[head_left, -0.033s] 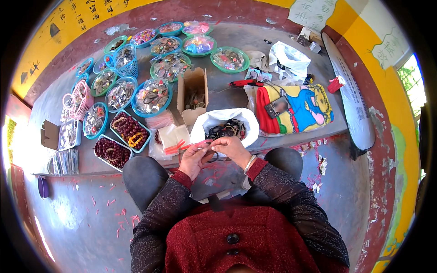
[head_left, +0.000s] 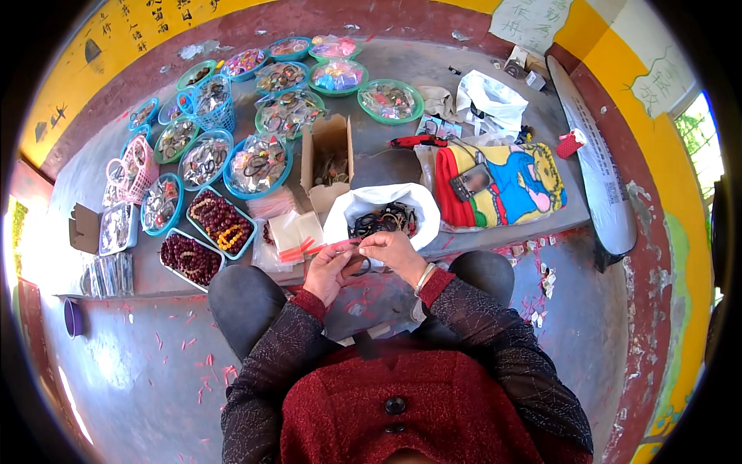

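My left hand (head_left: 327,272) and my right hand (head_left: 393,254) meet in front of the white bag, just above the edge of the grey ledge. Pinched in the left fingers is a small clear bag with a pink-red edge (head_left: 345,243). The right fingertips are closed at the right end of that edge; what lies between them is too small to tell. A dark cord loop (head_left: 365,268) hangs below, between the hands. Right beyond them, the white plastic bag (head_left: 335,226) stands rolled open with a heap of dark corded pieces (head_left: 384,220) inside.
Left of the white bag lie clear bags with red strips (head_left: 296,235) and trays of dark beads (head_left: 222,222). Farther back stand a cardboard box (head_left: 348,155) and several baskets (head_left: 259,165) of packed trinkets. To the right is a colourful folded cloth (head_left: 514,185). Red scraps (head_left: 209,359) litter the floor.
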{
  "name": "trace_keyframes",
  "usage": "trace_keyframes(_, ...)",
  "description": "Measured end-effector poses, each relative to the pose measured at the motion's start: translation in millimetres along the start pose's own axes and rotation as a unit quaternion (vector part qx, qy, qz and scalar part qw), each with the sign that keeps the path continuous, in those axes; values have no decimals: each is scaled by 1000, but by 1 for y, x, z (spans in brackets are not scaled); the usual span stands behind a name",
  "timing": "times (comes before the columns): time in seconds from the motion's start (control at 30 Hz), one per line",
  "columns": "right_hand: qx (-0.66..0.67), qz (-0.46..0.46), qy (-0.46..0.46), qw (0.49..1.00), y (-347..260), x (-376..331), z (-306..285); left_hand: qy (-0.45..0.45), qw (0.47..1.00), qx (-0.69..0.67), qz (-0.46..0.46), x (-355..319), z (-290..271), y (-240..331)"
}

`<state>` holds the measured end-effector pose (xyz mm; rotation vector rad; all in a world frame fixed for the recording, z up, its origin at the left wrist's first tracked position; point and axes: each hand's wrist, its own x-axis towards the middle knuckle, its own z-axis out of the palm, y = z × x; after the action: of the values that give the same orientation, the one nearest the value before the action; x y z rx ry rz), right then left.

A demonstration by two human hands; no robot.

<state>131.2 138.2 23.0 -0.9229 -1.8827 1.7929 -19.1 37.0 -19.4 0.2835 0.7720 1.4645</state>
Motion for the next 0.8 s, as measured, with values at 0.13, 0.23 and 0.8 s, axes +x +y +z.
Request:
trace_keyframes(0.13, -58, -10, 30, 998, -2, -1, -2, 12, 1000, 18, -16, -4, 9, 5)
trace_keyframes(0.23, -53, -42, 49, 996, 10, 3, -4, 21, 999, 5, -25, -3, 10, 8)
trace_keyframes(0.8, -99, -51, 35, 993, 6, 3, -3, 62, 997, 22, 37, -2, 8, 13)
